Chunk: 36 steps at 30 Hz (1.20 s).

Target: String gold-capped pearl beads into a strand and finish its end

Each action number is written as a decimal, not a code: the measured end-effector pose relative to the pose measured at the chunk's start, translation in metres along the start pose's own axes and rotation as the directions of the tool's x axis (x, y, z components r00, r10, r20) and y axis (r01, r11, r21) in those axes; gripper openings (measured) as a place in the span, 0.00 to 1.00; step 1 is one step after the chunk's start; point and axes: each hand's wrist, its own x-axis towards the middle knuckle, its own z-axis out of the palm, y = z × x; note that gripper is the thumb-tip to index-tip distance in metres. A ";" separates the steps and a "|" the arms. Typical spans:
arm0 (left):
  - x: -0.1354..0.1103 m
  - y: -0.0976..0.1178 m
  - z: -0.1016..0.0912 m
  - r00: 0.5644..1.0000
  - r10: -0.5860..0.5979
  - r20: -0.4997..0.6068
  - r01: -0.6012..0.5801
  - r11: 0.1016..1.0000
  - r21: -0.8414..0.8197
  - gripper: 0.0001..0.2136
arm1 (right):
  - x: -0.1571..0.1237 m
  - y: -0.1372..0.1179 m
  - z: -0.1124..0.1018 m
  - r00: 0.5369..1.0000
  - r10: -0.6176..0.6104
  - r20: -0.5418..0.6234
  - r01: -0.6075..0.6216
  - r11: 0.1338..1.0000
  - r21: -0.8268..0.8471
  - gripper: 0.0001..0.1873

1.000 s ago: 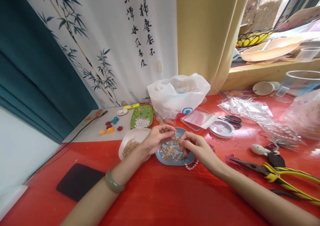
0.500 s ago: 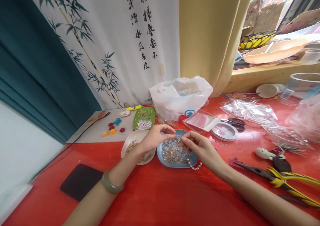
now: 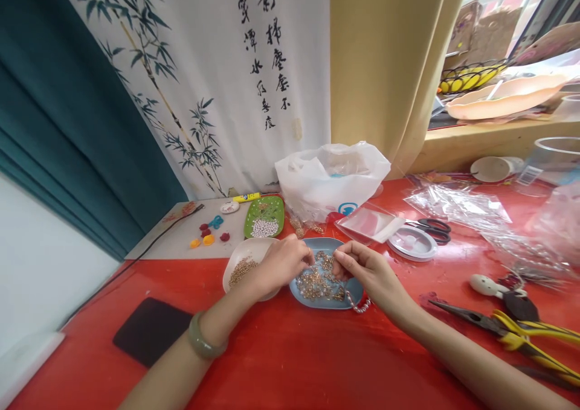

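Beading over a blue dish [image 3: 351,289] on the red counter [image 3: 290,349].
Left hand [image 3: 283,262] and right hand [image 3: 362,268] each pinch into the gold findings [image 3: 317,280] in the dish; what each grip holds cannot be told. Pearl strand [image 3: 360,306] trails off the dish edge; white bowl [image 3: 247,253] sits just left.

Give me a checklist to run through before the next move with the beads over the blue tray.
1. Both hands over the oval blue tray: left hand, right hand. Ok.
2. Gold findings heaped inside the tray: ok.
3. Pearl bead strand hangs over the tray's near rim onto the red table: not ok.
4. What the fingertips pinch: cannot tell.
5. White bowl of gold beads upright beside the left hand: ok.
6. Yellow-handled pliers out to the right: ok.
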 end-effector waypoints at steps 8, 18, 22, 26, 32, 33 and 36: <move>0.001 0.001 0.001 1.000 0.003 -0.022 -0.003 0.999 -0.039 0.06 | 0.000 0.002 0.000 1.000 0.011 -0.003 -0.011 1.000 0.015 0.13; 0.011 0.006 0.003 0.980 -0.196 0.030 0.100 0.356 -0.929 0.08 | -0.004 -0.005 0.004 0.997 0.063 0.036 -0.065 0.997 0.048 0.13; 0.010 0.008 0.004 0.971 -0.221 0.091 0.129 0.161 -0.979 0.09 | -0.006 -0.004 0.005 0.994 0.085 0.066 -0.088 0.995 0.049 0.14; 0.010 0.007 0.006 0.968 -0.217 0.122 0.128 0.017 -0.992 0.10 | -0.005 -0.001 0.004 0.992 0.097 0.085 -0.101 0.994 0.040 0.14; 0.011 0.004 0.009 0.968 -0.208 0.139 0.129 -0.063 -0.990 0.09 | -0.004 0.000 0.003 0.991 0.106 0.084 -0.109 0.993 0.042 0.14; 0.011 0.004 0.009 0.967 -0.211 0.141 0.129 -0.071 -0.989 0.09 | -0.004 0.000 0.003 0.991 0.108 0.083 -0.111 0.993 0.041 0.14; 0.011 0.004 0.010 0.962 -0.230 0.149 0.133 -0.085 -0.988 0.09 | -0.005 0.000 0.004 0.990 0.116 0.083 -0.120 0.992 0.044 0.14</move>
